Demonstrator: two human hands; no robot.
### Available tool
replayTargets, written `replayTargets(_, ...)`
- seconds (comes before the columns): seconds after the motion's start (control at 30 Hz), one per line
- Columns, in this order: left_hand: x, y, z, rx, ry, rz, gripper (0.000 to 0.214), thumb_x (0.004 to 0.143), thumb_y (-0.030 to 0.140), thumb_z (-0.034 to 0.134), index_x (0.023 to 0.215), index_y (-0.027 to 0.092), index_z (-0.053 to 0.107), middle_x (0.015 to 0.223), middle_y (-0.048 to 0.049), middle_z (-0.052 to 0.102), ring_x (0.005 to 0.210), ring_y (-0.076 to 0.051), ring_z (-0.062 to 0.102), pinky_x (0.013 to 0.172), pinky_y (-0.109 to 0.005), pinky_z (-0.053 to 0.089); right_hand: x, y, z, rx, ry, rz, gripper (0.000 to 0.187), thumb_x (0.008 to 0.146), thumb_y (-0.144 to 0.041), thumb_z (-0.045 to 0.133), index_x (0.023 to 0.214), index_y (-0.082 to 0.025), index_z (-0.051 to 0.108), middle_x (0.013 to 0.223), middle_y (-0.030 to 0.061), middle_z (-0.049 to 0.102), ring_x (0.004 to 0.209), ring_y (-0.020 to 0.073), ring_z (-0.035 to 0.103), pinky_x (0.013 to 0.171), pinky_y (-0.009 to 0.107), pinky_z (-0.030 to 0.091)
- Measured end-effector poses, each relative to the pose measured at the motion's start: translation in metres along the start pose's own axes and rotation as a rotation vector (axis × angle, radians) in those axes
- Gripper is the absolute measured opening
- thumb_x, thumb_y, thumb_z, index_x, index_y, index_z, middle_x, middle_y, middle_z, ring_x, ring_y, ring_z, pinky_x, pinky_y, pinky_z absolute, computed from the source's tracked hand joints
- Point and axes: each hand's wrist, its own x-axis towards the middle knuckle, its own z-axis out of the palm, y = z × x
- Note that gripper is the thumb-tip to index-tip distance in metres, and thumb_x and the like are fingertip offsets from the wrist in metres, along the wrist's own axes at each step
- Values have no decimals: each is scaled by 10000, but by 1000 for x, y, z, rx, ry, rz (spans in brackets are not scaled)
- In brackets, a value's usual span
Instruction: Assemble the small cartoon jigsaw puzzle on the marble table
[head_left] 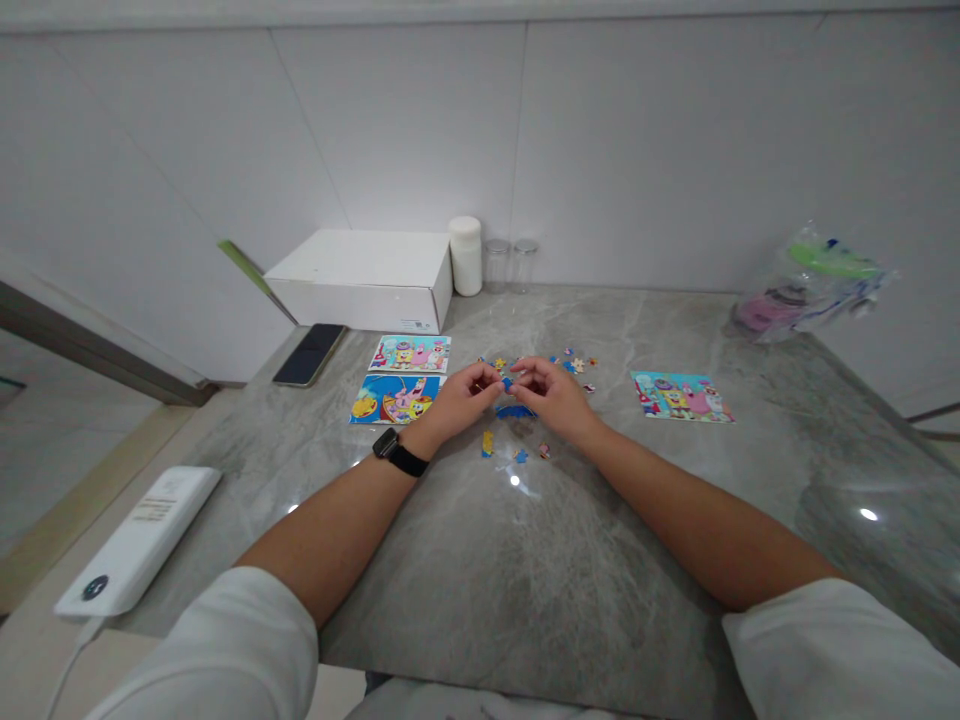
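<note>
Gray table (450, 590): it is shiny, and everything below sits on it or over it.
White box (360, 265): at the back, left of the middle.
Clear bag (810, 285): far back on the right, with pink and green things inside.
White block (146, 540): at the left edge, with a cord.
Left hand (466, 398): thumb and finger pinch the small blue piece.
Right hand (556, 398): its fingertips pinch that same piece, so the two hands meet.
Right card (682, 398): a bright cartoon picture, lying flat, well apart from the right hand.
Left cards (410, 354): two cartoon pictures, one behind the other, beside the left hand.
Phone (310, 355): flat, in front of the box.
Blue strip (514, 411): on the table, just under the fingers.
Loose pieces (520, 456): three near the person, more behind the hands.
Small blue piece (508, 384): between both hands' fingertips, mostly hidden.
</note>
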Motion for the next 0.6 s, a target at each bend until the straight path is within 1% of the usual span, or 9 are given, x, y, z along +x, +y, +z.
replayTargets(0.07,1,-1,-1,-25,6,1,267,920,453,673,922,190,631,859,3,618,799,-141,567,747,-260,472,-2,-1,1,-68,-6,-39,295,866,-349,733,1135,-233,693,848,9,781,751,173,710,724,307,532)
replayTargets(0.2,1,0,-3,-88,38,-50,265,909,451,680,939,194,622,820,12,617,758,-135,566,705,-253,465,-3,-6,-2,-278,-42,-125,148,894,-305,699,1012,-229,746,834,13,779,715,168,687,692,299,504)
replayTargets(0.3,2,-1,-7,-102,71,-76,281,887,457,701,934,195,611,782,23,614,706,-123,563,679,-247,462,-2,-10,-8,-387,-61,-155,156,921,-275,675,1033,-231,773,847,18,783,687,163,663,673,294,488)
replayTargets(0.43,5,-5,-16,-44,87,-78,263,859,431,712,901,188,619,775,19,638,669,-112,566,642,-235,459,-1,-10,-16,-532,-66,-227,169,956,-239,650,1060,-231,783,941,47,800,774,185,687,750,318,507)
replayTargets(0.5,5,-6,-20,19,32,-119,230,847,399,711,897,184,645,771,13,655,624,-105,557,586,-228,441,-2,-8,-18,-607,-99,-292,179,967,-216,637,1072,-230,781,1012,67,806,880,211,713,834,346,523)
replayTargets(0.6,3,-3,-26,119,-153,-266,196,824,368,727,891,191,674,687,26,635,500,-97,503,468,-226,375,-4,-4,-19,-710,-163,-379,206,976,-192,621,1106,-231,776,1107,91,803,1038,252,720,963,397,522)
